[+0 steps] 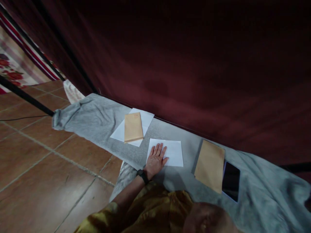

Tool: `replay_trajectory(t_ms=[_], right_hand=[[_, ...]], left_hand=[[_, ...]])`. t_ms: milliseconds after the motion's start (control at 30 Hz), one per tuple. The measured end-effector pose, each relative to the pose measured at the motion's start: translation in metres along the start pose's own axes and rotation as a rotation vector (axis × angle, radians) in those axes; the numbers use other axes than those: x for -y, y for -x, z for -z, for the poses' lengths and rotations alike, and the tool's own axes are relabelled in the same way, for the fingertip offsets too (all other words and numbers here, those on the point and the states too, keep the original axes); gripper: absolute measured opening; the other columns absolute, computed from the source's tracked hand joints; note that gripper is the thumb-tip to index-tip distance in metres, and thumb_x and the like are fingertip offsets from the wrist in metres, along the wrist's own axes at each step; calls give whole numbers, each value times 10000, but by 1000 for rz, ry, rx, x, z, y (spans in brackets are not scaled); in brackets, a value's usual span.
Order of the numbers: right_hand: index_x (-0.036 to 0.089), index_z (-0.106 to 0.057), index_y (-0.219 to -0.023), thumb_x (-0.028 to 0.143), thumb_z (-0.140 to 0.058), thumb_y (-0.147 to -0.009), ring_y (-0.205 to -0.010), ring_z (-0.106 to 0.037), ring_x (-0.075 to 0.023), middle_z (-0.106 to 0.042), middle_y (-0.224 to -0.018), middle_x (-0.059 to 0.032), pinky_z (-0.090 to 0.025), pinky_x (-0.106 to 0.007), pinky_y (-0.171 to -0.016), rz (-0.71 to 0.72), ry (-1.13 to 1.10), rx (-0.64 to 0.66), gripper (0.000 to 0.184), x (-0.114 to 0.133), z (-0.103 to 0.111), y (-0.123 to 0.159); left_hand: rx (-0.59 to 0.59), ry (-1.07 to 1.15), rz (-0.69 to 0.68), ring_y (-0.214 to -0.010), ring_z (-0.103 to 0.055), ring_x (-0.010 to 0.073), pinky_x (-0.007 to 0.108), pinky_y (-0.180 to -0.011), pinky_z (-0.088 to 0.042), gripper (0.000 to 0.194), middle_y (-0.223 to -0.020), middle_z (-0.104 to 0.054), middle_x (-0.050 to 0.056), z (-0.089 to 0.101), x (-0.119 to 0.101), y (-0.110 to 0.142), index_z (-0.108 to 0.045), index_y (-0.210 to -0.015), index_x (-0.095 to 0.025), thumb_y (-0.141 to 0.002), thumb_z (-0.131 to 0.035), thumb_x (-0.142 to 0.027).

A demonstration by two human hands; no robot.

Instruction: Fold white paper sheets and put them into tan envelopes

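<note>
My left hand (pixel 156 159) lies flat, palm down, on a white sheet of paper (pixel 174 152), its fingers stretched out and a dark watch (pixel 143 176) on the wrist. To the left, a brown envelope stack (pixel 133 127) with a small reddish mark in its upper corner rests on more white paper (pixel 147 119). Right of the sheet is another pile of brown envelopes (pixel 210 165). At the bottom edge, close to the camera, my right hand (pixel 209 218) is blurred; its fingers and anything in them cannot be made out.
A phone (pixel 231 182) lies beside the right envelopes. Grey cloth (pixel 97 113) covers the narrow table, bunched at both ends. A dark red curtain (pixel 182 81) hangs along the far edge. Black poles (pixel 26 97) and tiled floor (pixel 36 161) are at left.
</note>
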State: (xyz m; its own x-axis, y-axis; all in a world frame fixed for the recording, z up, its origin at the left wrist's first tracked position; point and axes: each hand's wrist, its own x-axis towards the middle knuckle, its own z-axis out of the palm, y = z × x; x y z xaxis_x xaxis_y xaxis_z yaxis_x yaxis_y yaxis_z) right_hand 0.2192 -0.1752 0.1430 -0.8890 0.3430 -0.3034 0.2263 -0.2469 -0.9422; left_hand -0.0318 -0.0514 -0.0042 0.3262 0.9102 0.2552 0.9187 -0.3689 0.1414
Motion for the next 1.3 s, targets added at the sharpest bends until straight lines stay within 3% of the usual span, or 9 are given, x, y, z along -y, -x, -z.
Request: replay_trajectory(t_ms=[100, 167, 233, 300, 433, 600, 733, 1000, 1300], right_hand=[[188, -661, -1287, 661, -433, -998, -697, -678, -181, -704, -774, -35, -511, -260, -596, -5, -24, -212, 600, -11, 21, -32], [185, -708, -1194, 629, -441, -987, -559, -589, -153, -633, -629, 7, -463, -247, -536, -14, 27, -678, 557, -21, 39, -62], [195, -707, -1182, 548, -397, -1003, -685, -643, -178, -697, -759, -32, -530, -288, -652, 60, 167, -1035, 503, -29, 58, -94], [207, -683, -1247, 468, -349, -1017, -1059, -669, -218, -732, -1130, -101, -533, -362, -948, 180, 363, -1249, 482, -34, 77, -124], [114, -515, -1487, 406, -255, -1051, -1496, -364, -250, -458, -1586, -138, -281, -454, -1242, 63, 829, -1167, 585, -44, 107, -173], [42, -345, -1580, 447, -215, -1077, -1576, -176, -273, -252, -1680, -152, -136, -472, -1282, -219, 1100, -1097, 658, -63, 120, -198], [28, -289, -1596, 455, -231, -1078, -1574, -187, -268, -248, -1675, -162, -138, -478, -1281, -265, 1175, -1146, 674, -78, 127, -195], [8, -321, -1580, 459, -284, -1070, -1497, -354, -329, -363, -1609, -256, -272, -552, -1221, -211, 1220, -1437, 681, -103, 137, -174], [-33, -375, -1541, 454, -274, -1069, -1457, -401, -353, -425, -1570, -274, -283, -543, -1209, -282, 1238, -1516, 686, -111, 131, -161]], left_hand=[[23, 21, 3, -1491, -389, 329, 545, -1216, -320, 534, -1585, -456, 153, 3, -2, -6, -506, -1486, -185, -1029, -464, -458], [16, 40, 9, -1486, -399, 319, 537, -1223, -311, 506, -1548, -500, 172, 4, -5, -11, -532, -1455, -151, -1037, -444, -421], [9, 60, 12, -1492, -391, 303, 518, -1232, -303, 506, -1533, -513, 187, 4, -10, -18, -525, -1451, -111, -1044, -415, -391], [21, 69, 7, -1506, -368, 294, 510, -1236, -297, 528, -1559, -480, 191, 1, -14, -24, -477, -1489, -87, -1042, -396, -357], [98, 42, -18, -1532, -318, 275, 495, -1245, -277, 606, -1625, -386, 168, -6, -15, -31, -330, -1586, -101, -1000, -396, -240], [97, -9, -2, -1542, -298, 237, 452, -1264, -245, 630, -1632, -383, 142, -9, -2, -30, -299, -1601, -105, -982, -377, -195], [33, 6, 41, -1534, -317, 242, 467, -1260, -268, 579, -1607, -424, 140, -6, 14, -24, -358, -1578, -109, -1023, -346, -274], [-91, 26, 184, -1505, -372, 296, 513, -1233, -316, 622, -1591, -428, 171, 5, 41, -3, -352, -1583, -105, -1042, -362, -412], [-123, -23, 292, -1500, -372, 342, 556, -1221, -314, 598, -1573, -434, 234, 9, 39, 11, -395, -1539, -29, -1033, -373, -347]])
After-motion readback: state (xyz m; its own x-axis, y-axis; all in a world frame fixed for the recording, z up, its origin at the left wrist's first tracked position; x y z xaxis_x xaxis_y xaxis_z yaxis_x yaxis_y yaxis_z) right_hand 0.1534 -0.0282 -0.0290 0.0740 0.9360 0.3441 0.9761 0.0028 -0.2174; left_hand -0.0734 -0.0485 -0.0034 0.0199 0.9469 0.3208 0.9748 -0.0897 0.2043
